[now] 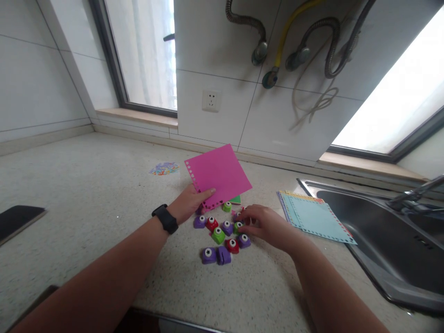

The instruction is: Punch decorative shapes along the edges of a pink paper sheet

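Note:
A pink sheet of paper [222, 173] with punched holes along its left and near edges is pinched in my left hand [191, 202], thumb on top. My right hand [265, 224] reaches in from the right with curled fingers, at a green craft punch [238, 227]; whether it grips the punch is hard to see. Around it stand several small punches: a purple one [227, 227], a red one [232, 245], another green one [218, 235] and a purple one lying on its side [224, 255]. Part of a green sheet [236, 200] shows under the pink paper.
A stack of punched sheets, light blue on top [315, 217], lies at the right against the sink [381, 259]. Small coloured paper cut-outs [165, 168] lie in a pile at the back left. A dark flat object [21, 219] sits at the far left of the counter.

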Demonstrator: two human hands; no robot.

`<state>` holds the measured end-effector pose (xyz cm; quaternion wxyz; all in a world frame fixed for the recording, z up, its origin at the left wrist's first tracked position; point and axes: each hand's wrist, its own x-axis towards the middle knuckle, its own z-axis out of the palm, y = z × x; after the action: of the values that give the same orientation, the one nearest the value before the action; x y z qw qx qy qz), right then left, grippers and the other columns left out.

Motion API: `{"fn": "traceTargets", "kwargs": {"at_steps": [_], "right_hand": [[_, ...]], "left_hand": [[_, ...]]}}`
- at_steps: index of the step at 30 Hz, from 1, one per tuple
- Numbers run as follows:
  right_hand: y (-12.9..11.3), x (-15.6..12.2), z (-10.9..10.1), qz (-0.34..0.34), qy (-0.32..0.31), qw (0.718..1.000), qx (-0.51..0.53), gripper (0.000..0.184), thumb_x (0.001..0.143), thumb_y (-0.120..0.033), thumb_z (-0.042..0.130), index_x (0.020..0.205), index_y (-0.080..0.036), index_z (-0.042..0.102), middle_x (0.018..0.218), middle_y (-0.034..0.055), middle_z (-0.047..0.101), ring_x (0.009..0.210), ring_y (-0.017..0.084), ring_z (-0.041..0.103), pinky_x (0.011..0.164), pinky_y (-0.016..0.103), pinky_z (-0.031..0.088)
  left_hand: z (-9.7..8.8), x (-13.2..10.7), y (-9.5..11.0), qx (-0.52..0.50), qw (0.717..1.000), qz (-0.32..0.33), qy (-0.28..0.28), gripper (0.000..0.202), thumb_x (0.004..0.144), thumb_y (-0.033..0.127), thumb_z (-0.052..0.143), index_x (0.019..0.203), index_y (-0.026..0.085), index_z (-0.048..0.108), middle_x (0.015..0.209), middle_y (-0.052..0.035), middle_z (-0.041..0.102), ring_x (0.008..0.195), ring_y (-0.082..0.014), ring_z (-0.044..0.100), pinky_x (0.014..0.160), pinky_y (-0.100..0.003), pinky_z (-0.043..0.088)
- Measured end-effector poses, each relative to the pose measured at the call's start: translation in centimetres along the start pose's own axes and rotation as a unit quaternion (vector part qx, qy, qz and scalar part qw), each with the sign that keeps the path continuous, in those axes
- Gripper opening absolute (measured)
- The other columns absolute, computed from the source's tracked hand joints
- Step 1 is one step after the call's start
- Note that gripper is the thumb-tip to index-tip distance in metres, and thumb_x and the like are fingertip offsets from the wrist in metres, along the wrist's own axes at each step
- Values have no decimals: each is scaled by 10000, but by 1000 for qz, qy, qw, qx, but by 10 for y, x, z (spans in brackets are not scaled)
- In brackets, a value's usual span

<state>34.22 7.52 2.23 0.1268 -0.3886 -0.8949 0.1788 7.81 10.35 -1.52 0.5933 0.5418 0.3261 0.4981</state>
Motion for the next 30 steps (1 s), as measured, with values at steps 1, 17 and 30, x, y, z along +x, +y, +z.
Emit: {"fn": "traceTargets", "kwargs": {"at_steps": [1, 17, 30], "right_hand": [[2, 1, 0, -9, -13, 1000, -9, 199, 904, -344, 728, 1084, -268, 762, 895, 31, 730, 824, 194, 633, 768, 331, 487], [4, 0, -1, 74, 314, 850, 417, 340, 848, -374, 783, 1070, -231, 570, 870, 24, 732, 758, 194, 744, 743, 369, 592], [-14, -1, 2, -71, 376, 770, 511, 414, 777, -179, 854, 1104, -275, 619, 945, -7, 689, 939, 140, 698, 862, 303, 566]], "left_hand": [[0, 0, -1, -1, 1000, 0, -2, 320, 880, 420, 733, 1041, 148, 682, 734, -34, 712, 467, -83, 520, 400, -176, 375], [4, -5, 5, -44, 998, -27, 42, 395, 788, 379, 836, 1067, 162, 659, 795, -16, 699, 572, -122, 616, 468, -213, 487], [9, -8, 4, -42, 997, -33, 57, 331, 764, 377, 856, 889, 125, 683, 687, -40, 716, 531, -138, 636, 483, -228, 526]]}}
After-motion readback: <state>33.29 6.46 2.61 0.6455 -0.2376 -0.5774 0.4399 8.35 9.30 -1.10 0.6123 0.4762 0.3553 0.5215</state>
